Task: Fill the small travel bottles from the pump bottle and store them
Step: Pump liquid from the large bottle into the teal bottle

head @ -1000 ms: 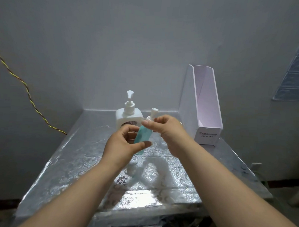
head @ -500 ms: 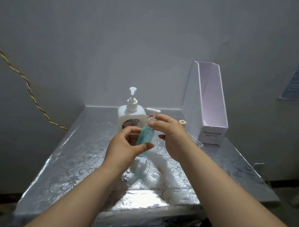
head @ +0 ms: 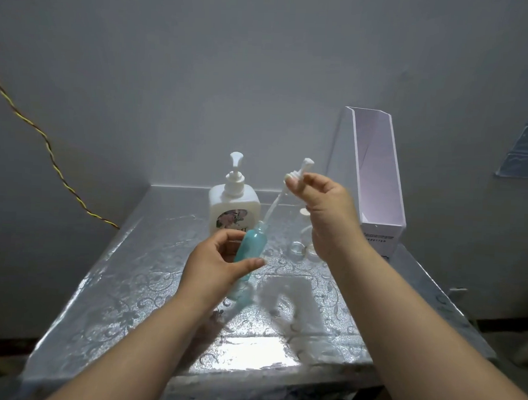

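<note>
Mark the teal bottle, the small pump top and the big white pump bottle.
teal bottle (head: 252,245), head view, upper part of its body.
small pump top (head: 298,171), head view, its white head.
big white pump bottle (head: 233,205), head view, front of its body.

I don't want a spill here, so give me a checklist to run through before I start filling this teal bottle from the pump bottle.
1. Left hand grips the teal bottle: ok.
2. Pump cap off the neck, pinched by the right hand: ok.
3. Dip tube fully out of the bottle: cannot tell, its lower end is at the mouth.
4. Teal bottle upright: not ok, it leans.
5. Pump bottle upright on the table: ok.
</note>
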Demonstrator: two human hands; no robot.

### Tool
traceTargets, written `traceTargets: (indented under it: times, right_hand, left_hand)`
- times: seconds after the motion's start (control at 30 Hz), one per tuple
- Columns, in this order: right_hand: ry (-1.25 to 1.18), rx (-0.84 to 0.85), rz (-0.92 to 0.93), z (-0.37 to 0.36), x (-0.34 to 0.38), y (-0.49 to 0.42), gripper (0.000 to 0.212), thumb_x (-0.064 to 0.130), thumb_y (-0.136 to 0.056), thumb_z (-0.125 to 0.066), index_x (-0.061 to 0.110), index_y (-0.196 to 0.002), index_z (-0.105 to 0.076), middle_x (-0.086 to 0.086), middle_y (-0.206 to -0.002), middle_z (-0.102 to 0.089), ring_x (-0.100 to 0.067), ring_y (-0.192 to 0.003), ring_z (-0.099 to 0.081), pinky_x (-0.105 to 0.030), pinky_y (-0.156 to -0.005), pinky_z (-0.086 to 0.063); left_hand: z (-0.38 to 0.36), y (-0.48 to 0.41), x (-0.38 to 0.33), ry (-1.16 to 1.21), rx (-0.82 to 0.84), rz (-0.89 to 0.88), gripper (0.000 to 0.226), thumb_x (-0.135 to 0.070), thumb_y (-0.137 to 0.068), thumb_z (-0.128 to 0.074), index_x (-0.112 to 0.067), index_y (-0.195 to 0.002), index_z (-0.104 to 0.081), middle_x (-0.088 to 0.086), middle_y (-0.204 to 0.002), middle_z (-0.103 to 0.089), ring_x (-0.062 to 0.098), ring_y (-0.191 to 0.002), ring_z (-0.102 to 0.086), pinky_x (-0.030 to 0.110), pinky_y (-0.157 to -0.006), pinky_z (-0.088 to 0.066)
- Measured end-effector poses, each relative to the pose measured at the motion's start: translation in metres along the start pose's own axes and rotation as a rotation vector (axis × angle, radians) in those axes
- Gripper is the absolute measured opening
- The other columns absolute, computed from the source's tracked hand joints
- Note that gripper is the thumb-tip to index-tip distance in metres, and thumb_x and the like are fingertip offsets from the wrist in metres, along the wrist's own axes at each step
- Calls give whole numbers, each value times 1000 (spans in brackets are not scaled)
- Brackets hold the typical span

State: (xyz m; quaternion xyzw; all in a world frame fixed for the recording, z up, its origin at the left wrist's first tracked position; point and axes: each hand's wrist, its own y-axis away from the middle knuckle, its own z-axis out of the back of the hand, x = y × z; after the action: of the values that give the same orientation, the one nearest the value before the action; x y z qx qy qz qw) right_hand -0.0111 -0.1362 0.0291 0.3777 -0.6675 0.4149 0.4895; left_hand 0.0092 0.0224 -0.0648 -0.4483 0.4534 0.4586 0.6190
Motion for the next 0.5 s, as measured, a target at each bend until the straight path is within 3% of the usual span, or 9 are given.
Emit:
traceTargets:
  times: [0.17,0.3,0.37,0.43,0.5]
  right_hand:
    - [26,-44,10,2,1,-2,11,16,-81,-73,15,-86,-63,2,-85,-65,-7,-82,-58,-21,-73,-40]
    - [13,-81,36,6,5,-3,12,14,-80,-73,17,-80,-61,1,-82,-64,-6,-77,-58,-20,-74,-41]
    - [107,-50,27,7,6,-5,14,16,-78,-76,12,-84,-64,-3,-87,-66,-10,-81,-59,-20,-70,-41]
    - [302,20,-39,8,4,-7,29,20,-75,-78,3,-96,-68,-8,-96,-68,-16,-88,-61,-25,-70,-41]
    - [533,124,-133,8,-2,-8,29,23,-76,-78,1,-92,-68,-8,-87,-65,-18,-79,-58,-25,-69,-38]
  left_hand:
    - [4,0,0,-22,-15,-16,46,-26,-57,-88,-31,-98,-67,-12,-93,-74,4,-86,-69,25,-76,-57]
    - [7,2,0,-6,-29,-32,43,-21,-60,-87,-33,-96,-66,-11,-93,-73,5,-87,-69,23,-72,-57]
    - [10,2,-1,17,-42,-46,44,-25,-57,-86,-32,-95,-65,-10,-93,-74,6,-87,-70,23,-75,-56]
    - [12,2,-4,68,-56,-60,47,-28,-54,-83,-29,-97,-66,-8,-93,-74,6,-87,-70,23,-78,-55]
    - [16,1,-6,123,-65,-75,51,-28,-54,-82,-23,-102,-66,-5,-96,-74,9,-89,-71,25,-79,-55]
